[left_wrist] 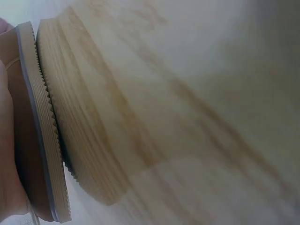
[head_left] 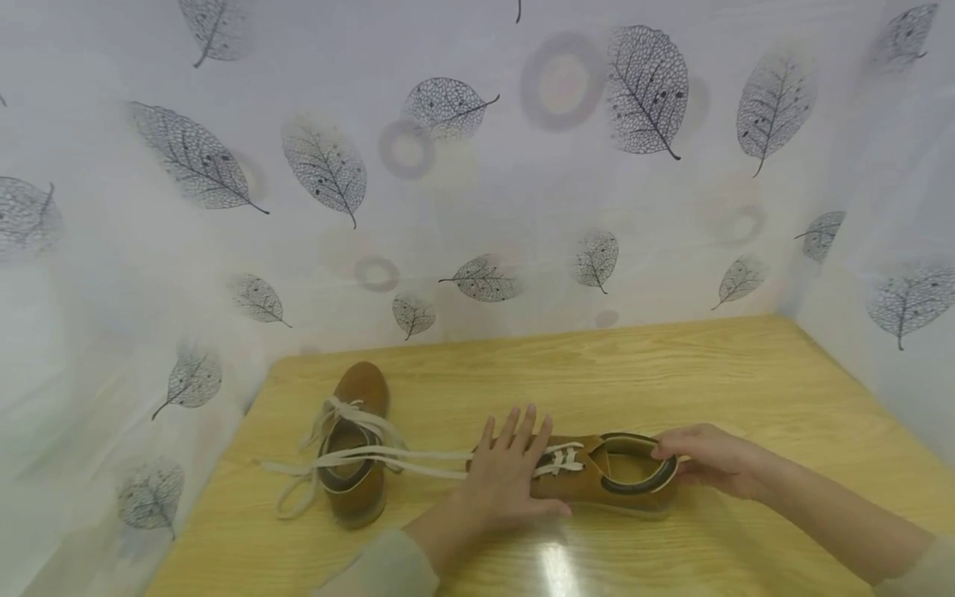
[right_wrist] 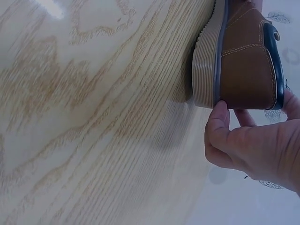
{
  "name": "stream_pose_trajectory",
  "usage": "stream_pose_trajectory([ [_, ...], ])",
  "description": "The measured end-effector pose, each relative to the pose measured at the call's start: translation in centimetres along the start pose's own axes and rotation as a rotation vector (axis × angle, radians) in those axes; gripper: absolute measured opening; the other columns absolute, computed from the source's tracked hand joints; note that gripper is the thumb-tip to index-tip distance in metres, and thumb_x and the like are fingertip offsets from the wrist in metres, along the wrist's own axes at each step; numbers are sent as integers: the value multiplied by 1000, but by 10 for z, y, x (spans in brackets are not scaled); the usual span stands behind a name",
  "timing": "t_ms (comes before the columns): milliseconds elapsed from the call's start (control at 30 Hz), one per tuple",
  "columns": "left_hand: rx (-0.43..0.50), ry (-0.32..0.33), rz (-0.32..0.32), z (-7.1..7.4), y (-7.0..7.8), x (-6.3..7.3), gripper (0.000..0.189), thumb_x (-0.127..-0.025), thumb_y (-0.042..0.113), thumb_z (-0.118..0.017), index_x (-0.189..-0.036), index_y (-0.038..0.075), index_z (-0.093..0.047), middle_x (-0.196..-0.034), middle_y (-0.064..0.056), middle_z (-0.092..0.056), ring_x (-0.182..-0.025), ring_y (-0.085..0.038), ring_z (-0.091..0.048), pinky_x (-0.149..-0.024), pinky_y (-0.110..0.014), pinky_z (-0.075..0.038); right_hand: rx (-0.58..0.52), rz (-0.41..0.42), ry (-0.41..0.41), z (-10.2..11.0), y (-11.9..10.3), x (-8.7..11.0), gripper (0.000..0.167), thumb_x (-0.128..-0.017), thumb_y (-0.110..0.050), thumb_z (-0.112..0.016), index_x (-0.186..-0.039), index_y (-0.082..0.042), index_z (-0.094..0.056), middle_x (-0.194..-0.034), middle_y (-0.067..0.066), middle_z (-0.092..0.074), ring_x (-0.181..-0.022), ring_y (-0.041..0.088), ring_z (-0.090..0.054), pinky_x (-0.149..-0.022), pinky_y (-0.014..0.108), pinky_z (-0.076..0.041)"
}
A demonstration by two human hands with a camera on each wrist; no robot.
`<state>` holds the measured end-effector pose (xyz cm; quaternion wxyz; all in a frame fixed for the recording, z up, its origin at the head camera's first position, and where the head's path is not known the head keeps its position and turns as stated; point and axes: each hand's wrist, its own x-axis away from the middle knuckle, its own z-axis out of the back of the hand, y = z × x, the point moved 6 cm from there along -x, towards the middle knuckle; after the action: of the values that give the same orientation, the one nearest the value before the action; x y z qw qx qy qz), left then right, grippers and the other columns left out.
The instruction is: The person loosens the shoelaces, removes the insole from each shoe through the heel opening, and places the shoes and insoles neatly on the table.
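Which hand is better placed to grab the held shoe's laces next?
Likely the left hand: it lies over the front of the shoe, next to its laces; the right hand grips the heel, farther off.

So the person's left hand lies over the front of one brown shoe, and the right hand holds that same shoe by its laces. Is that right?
Not quite: the right hand holds it by the heel, as the right wrist view shows. The left hand does lie over the front of that brown shoe.

Your head view looks forward and down over the desk [head_left: 746, 381], while your wrist views, side-on and close, share one brown shoe [right_wrist: 246, 77].
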<state>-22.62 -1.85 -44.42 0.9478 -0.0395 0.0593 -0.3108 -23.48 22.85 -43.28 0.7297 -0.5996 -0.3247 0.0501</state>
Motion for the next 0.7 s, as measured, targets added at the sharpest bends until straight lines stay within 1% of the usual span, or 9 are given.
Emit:
stream_pose_trajectory([
  [100, -8, 4, 2, 0, 1, -1, 106, -77, 85, -30, -153, 16, -7, -157, -14, -5, -144, -33, -9, -114, -58, -19, 69, 29, 14, -1, -3, 3, 45, -92, -18, -51, -119, 19, -51, -127, 33, -44, -98, 21, -59, -93, 41, -51],
  [200, -6, 9, 8, -1, 1, -1, 104, -77, 85, -29, -153, 15, -10, -157, -14, -7, -144, -33, -12, -114, -57, -19, 119, 40, 26, -2, -8, 5, 47, -92, -18, -51, -120, 20, -49, -122, 23, -53, -94, 18, -59, -91, 40, -51],
  [267, 5, 16, 13, 0, 1, -1, 103, -78, 84, -30, -153, 15, -12, -157, -14, -9, -144, -34, -14, -113, -57, -20, 144, 34, 31, -2, -10, 5, 47, -92, -17, -52, -121, 19, -48, -120, 20, -56, -96, 20, -60, -92, 44, -51],
  [400, 40, 9, 26, 1, 0, 0, 102, -79, 83, -31, -153, 15, -11, -157, -14, -9, -144, -34, -16, -114, -57, -20, 221, 43, 45, -4, -21, 5, 42, -90, -15, -56, -120, 15, -53, -117, 17, -61, -103, 32, -62, -94, 49, -49],
  [467, 55, -7, 32, 0, 0, 1, 102, -79, 83, -31, -153, 15, -10, -158, -14, -8, -144, -34, -14, -114, -58, -18, 337, 65, 93, -4, -28, 7, 41, -88, -14, -59, -120, 12, -55, -113, 17, -63, -101, 32, -62, -89, 52, -50],
  [500, 60, -16, 36, 0, 0, 1, 102, -79, 83, -30, -153, 15, -9, -158, -14, -7, -144, -34, -13, -114, -58, -18, 405, 89, 118, -6, -33, 7, 41, -87, -13, -61, -119, 12, -56, -110, 16, -64, -97, 32, -63, -85, 51, -52],
  [567, 68, -31, 43, -1, 0, 1, 102, -79, 83, -28, -153, 15, -8, -158, -14, -6, -144, -34, -11, -114, -58, -16, 591, 163, 181, -10, -45, 8, 37, -83, -11, -64, -115, 9, -60, -106, 15, -65, -88, 26, -62, -75, 44, -55],
  [633, 77, -42, 50, -1, 0, 0, 103, -79, 84, -27, -153, 15, -7, -158, -15, -6, -144, -34, -10, -114, -58, -16, 793, 275, 252, -17, -58, 9, 34, -78, -6, -68, -109, 5, -64, -102, 13, -65, -83, 24, -61, -68, 38, -55],
  [700, 87, -46, 60, -1, 0, 1, 103, -79, 84, -27, -153, 15, -7, -158, -15, -5, -145, -34, -10, -114, -59, -15, 957, 415, 302, -27, -69, 9, 33, -73, -1, -69, -106, 2, -66, -99, 10, -65, -82, 24, -60, -67, 35, -55],
])
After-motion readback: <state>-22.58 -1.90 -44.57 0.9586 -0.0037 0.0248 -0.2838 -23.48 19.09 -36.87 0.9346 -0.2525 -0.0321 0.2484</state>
